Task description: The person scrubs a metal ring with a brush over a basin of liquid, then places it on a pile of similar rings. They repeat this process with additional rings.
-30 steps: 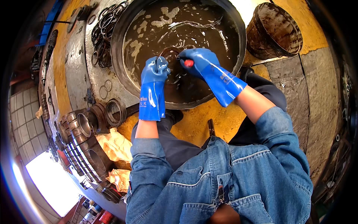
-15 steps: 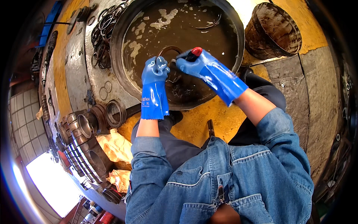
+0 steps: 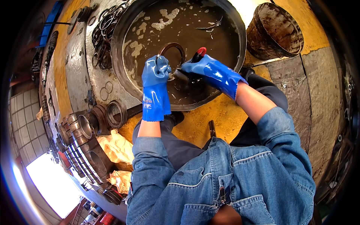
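- Underneath both hands and spreading to either side of them, floor point(image 3: 198, 123) surfaced in patches of yellow, grey and brown, with yellow showing between the knees
- Directly below the hands and reaching well beyond them, a wide round tub point(image 3: 116, 52) with a dark wall, holding murky brown liquid point(image 3: 215, 41); pale foam point(image 3: 167, 18) floats in patches beyond the left hand
- Left of the left hand and nearer the body, a row of round metal parts point(image 3: 98, 117), some of them visibly hollow
- Beyond the right hand and off to its right, a stained bucket point(image 3: 258, 41), near the tub, brown smears lining its inside
- Beyond the left hand and off to its left, a heap of dark rings point(image 3: 100, 48) just beside the tub
- Closer to the body than the left hand and left of it, crumpled brown paper point(image 3: 114, 145)
- Over the tub, the left hand point(image 3: 156, 71) in a blue glove, closed into a fist round one side of a ring, and the right hand point(image 3: 198, 66), gloved alike, curled round a tool
- Between the hands, above the liquid, that dark brown ring point(image 3: 173, 44), its far arc standing clear of the left fist
- Within the right hand's grip, the tool point(image 3: 202, 51), red at the top of its black handle; its lower end is blurred, so whether it touches the ring I cannot tell
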Available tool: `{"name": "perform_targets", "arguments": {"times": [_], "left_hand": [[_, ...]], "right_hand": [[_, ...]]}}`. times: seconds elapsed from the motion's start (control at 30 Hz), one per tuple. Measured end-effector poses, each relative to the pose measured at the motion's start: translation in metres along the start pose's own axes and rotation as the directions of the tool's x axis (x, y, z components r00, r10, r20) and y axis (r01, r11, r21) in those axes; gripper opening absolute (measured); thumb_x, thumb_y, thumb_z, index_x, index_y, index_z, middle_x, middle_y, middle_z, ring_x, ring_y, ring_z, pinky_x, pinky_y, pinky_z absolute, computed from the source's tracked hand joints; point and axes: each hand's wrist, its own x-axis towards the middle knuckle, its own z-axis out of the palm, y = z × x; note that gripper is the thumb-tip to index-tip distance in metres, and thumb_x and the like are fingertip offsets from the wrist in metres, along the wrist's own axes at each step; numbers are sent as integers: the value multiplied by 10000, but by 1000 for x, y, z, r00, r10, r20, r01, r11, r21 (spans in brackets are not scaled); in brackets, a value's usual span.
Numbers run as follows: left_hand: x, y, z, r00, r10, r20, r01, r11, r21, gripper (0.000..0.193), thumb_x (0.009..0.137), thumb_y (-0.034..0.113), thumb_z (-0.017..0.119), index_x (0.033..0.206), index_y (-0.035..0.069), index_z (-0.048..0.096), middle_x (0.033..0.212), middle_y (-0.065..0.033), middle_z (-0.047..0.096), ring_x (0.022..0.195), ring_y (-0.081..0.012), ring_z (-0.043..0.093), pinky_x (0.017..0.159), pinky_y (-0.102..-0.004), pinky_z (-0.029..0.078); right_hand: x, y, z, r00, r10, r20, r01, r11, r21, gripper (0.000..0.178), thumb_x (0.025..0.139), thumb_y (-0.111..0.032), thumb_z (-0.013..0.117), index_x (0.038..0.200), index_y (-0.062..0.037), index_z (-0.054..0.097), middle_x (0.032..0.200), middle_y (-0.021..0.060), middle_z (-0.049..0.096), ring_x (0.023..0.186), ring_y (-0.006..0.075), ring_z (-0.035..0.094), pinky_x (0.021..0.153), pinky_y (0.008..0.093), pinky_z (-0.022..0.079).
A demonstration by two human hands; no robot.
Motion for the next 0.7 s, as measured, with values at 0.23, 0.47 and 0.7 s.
{"name": "perform_targets", "arguments": {"times": [0.23,0.47,0.7], "left_hand": [[2,2,-3,997,-11,-83,6,998,-55,327,1126,300,546,1009,13,647,861,-61,670,734,-133,664,657,-306,548],[33,-26,-27,988,-155,-18,81,608,-790,65,1001,116,675,1020,53,676,982,-108,698,802,-241,709,736,-367,596],[34,-40,-30,989,-143,47,139,746,-651,191,1001,212,715,1071,34,703,1121,-152,708,816,-288,697,785,-414,593]], "right_hand": [[-11,19,15,944,-326,-49,289,746,600,444,926,-411,772,1052,14,797,932,102,775,858,164,690,791,314,532],[9,4,-29,974,-99,-202,66,984,-167,601,898,-639,718,1061,-65,799,948,118,778,881,205,696,829,356,542],[-7,-25,-21,996,-85,-30,77,975,-208,578,884,-619,759,1123,-95,802,1043,132,791,950,262,728,879,396,558]]}}
